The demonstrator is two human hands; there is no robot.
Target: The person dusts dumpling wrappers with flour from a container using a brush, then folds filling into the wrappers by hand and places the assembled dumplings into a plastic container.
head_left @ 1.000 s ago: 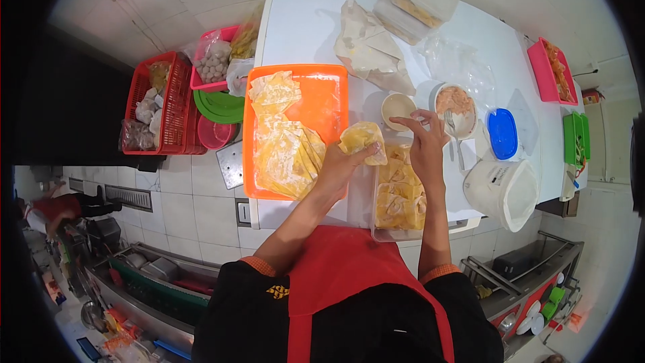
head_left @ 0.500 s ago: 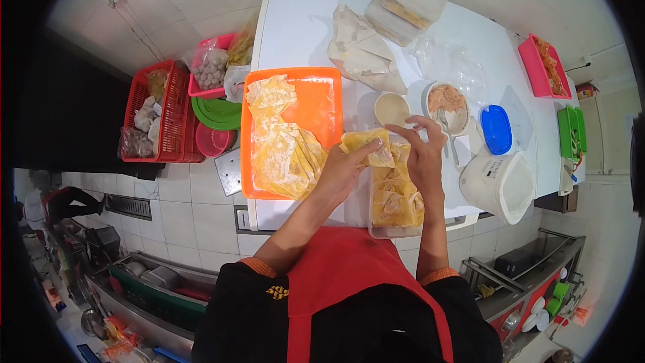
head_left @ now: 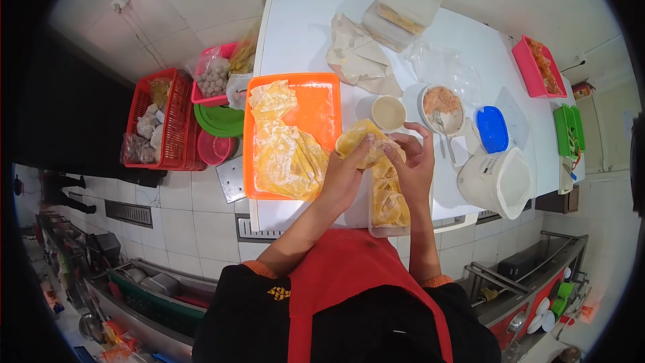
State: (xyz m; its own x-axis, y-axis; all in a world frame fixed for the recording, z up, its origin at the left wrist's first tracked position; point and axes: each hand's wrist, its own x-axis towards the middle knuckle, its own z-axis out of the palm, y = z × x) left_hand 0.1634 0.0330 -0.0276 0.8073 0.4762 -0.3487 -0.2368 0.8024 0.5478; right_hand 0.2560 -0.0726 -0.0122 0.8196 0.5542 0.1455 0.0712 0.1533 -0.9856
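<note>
A yellow dumpling wrapper [head_left: 360,136] is held in my left hand [head_left: 344,176], thumb on top of it. My right hand [head_left: 415,169] grips its right edge, thumb against the dough and index finger raised. Below the hands, a clear plastic container [head_left: 388,232] holds several folded yellow dumplings [head_left: 390,207]. To the left, an orange tray [head_left: 316,104] carries floury stacked wrappers [head_left: 285,158]. Just beyond my hands stands a small pale bowl [head_left: 388,113]. Right of it, a white bowl [head_left: 426,94] contains pinkish filling [head_left: 441,101] with a fork [head_left: 440,121] in it.
A white tub [head_left: 494,185] stands at the right by a blue lid [head_left: 492,130]. Crumpled paper [head_left: 359,54] and stacked clear containers [head_left: 400,17] lie at the back. Red baskets [head_left: 180,128] sit off the table's left; a pink basket [head_left: 537,67] is far right.
My right hand has moved left and down onto the wrapper's edge; before, its fingers were apart from it. The wrapper is tilted up more. The view has shifted slightly.
</note>
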